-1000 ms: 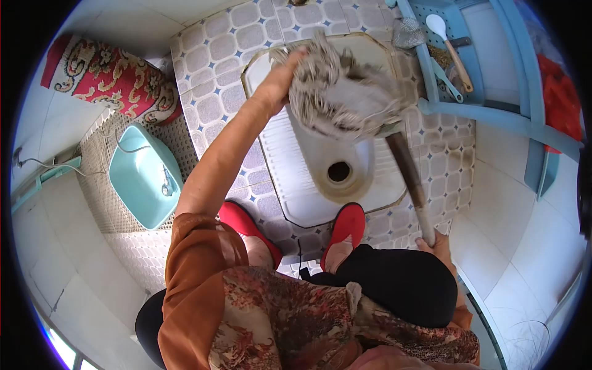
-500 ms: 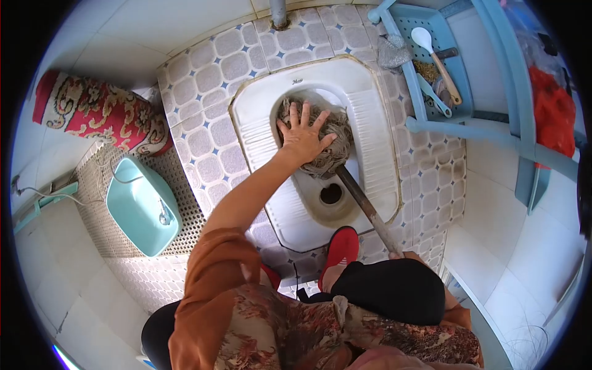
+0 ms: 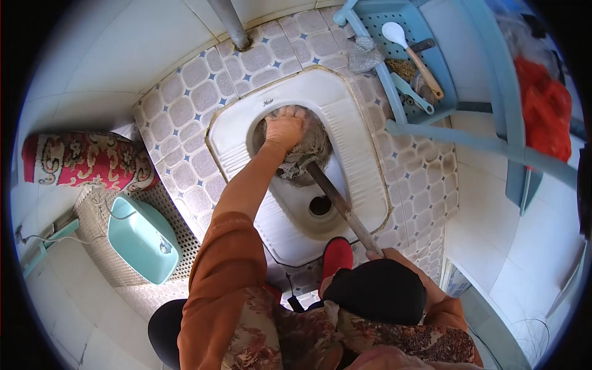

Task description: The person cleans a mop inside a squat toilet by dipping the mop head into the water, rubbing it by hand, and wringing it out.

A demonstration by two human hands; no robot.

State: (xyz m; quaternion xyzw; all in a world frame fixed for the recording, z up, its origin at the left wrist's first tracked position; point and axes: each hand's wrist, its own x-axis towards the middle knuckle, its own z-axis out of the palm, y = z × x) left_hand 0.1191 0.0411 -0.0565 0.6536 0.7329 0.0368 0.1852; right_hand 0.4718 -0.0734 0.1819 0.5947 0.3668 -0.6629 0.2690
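Observation:
A string mop's grey, wet-looking head (image 3: pixel 311 145) lies in the bowl of the white squat toilet (image 3: pixel 364 163). On top of the mop head is my left hand (image 3: pixel 285 128), its fingers bent and closed on the strands. The wooden mop handle (image 3: pixel 338 202) slants from the head down to the right, passing beside the dark drain hole (image 3: pixel 320 205). My right hand (image 3: pixel 390 254) is wrapped round the handle near my knee, partly hidden behind the black trouser leg.
A turquoise basin (image 3: pixel 143 237) with a shower head in it stands at left, below a rolled red patterned rug (image 3: pixel 86 161). A blue rack (image 3: pixel 401 68) at upper right holds spoons and a scrubber. A grey pipe (image 3: pixel 231 24) meets the floor behind the toilet.
My left hand's fingers, spread flat on the mop head before, are now curled into its strands. The camera view has shifted; my right hand still grips the handle.

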